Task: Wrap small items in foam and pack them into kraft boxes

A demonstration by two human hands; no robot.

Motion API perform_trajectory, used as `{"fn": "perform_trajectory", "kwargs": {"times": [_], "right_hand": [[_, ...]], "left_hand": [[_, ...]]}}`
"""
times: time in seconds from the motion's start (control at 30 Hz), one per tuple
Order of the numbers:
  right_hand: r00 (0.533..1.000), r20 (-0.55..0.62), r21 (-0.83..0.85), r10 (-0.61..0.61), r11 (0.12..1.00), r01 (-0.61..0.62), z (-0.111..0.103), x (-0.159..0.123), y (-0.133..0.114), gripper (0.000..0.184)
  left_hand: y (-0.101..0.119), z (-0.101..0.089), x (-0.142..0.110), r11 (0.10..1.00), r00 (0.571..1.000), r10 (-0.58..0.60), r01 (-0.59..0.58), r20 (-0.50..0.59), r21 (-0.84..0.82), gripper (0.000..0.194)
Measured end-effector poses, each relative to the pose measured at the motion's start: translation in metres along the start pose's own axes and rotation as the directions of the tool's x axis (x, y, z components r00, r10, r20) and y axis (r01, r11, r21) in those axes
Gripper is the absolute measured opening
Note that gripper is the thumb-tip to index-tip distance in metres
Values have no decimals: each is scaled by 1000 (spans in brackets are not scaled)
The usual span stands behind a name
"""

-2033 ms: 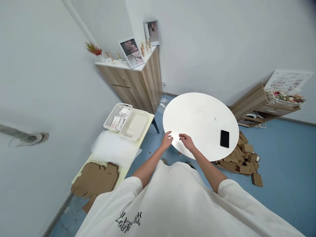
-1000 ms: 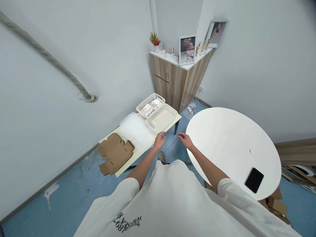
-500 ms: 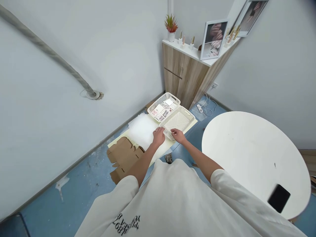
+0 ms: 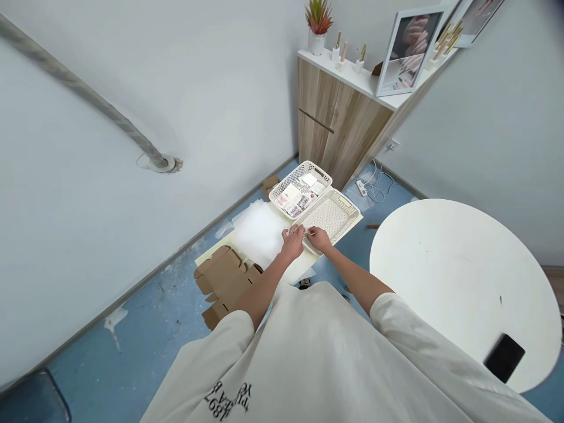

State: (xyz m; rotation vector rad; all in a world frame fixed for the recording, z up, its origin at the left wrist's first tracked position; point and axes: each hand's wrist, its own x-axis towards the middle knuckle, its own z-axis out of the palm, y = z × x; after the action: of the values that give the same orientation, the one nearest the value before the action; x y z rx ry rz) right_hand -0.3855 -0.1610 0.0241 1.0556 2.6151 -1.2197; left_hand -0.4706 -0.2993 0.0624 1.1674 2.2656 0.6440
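My left hand (image 4: 293, 242) and my right hand (image 4: 319, 238) meet over the near end of a cream plastic basket (image 4: 331, 217). The fingers of both hands are pinched together, close to one another. Anything between them is too small to make out. The basket's perforated floor shows past my hands. Beyond it stands a second cream basket (image 4: 325, 170), which holds white and pink printed cards and small packets (image 4: 304, 201). To the left of my hands lies a pile of thin white sheets (image 4: 258, 232).
Flattened brown cardboard boxes (image 4: 227, 281) lie left of my left forearm. A round white table (image 4: 449, 282) with a black tablet-like object (image 4: 504, 357) stands at the right. A wooden cabinet (image 4: 328, 111) rises behind the baskets, with a power strip (image 4: 362, 188) on the floor beside it.
My right hand has moved left, so its fingertips now come up to my left hand's. The whole view has shifted slightly, with the baskets appearing farther right.
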Motion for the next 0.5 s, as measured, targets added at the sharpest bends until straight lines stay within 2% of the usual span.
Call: {"fn": "perform_trajectory", "kwargs": {"times": [0.17, 0.27, 0.4, 0.5], "right_hand": [[1000, -1, -73, -11, 997, 11, -1, 1, -6, 14], [999, -41, -68, -21, 998, 18, -7, -2, -10, 19], [995, -93, -28, -25, 999, 22, -24, -11, -13, 21], [988, -155, 38, -15, 999, 21, -42, -22, -13, 23]], "left_hand": [[1, -4, -2, 1000, 1000, -12, 12, -1, 7, 76], [2, -8, -4, 999, 998, -43, 42, -40, -18, 71], [7, -12, -2, 997, 992, -65, 60, -111, -50, 66], [15, -14, 6, 993, 987, -45, 27, -153, -118, 66]]}}
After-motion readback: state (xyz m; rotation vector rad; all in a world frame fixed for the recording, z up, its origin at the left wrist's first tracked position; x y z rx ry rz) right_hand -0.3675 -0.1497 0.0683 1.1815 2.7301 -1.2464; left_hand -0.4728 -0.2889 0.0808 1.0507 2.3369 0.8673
